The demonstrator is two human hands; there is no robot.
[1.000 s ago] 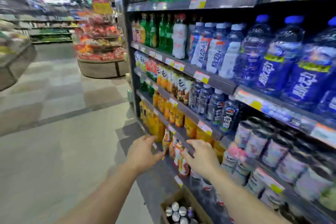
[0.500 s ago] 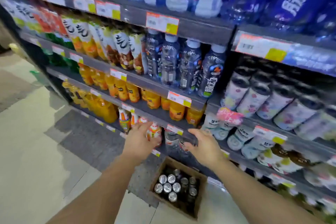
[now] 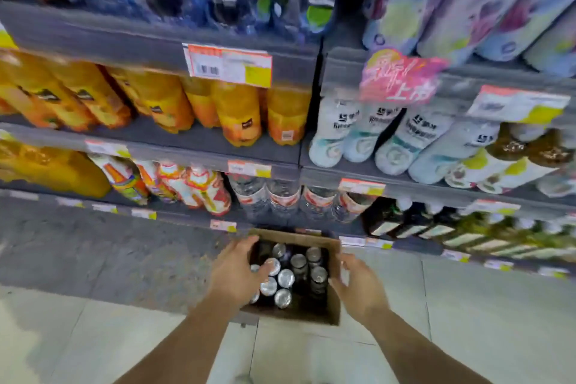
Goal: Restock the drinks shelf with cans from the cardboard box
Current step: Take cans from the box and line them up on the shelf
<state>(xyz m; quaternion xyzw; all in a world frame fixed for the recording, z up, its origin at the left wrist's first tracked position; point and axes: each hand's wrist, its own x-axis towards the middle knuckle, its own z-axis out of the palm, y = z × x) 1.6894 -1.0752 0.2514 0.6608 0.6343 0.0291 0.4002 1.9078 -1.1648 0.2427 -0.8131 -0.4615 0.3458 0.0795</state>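
Note:
An open cardboard box point(image 3: 333, 302) stands on the floor against the foot of the drinks shelf point(image 3: 199, 140). Several silver-topped cans point(image 3: 285, 278) stand upright inside it. My left hand point(image 3: 237, 271) hovers over the box's left side, fingers spread, its fingertips near the can tops; I cannot tell if they touch. My right hand point(image 3: 358, 284) is open beside the box's right wall, holding nothing. The picture is blurred by head motion.
Shelves above hold orange juice bottles point(image 3: 240, 115), white-labelled bottles point(image 3: 392, 137), clear water bottles point(image 3: 283, 199) and dark bottles point(image 3: 405, 221). Price tags point(image 3: 229, 67) line the shelf edges. A dark mat point(image 3: 93, 246) lies left of the box, pale floor tiles point(image 3: 483, 305) to the right.
My view has dropped from the aisle to the bottom shelves and the box. Both hands have come down from the lower shelf edge to the box, left over the cans, right at its side.

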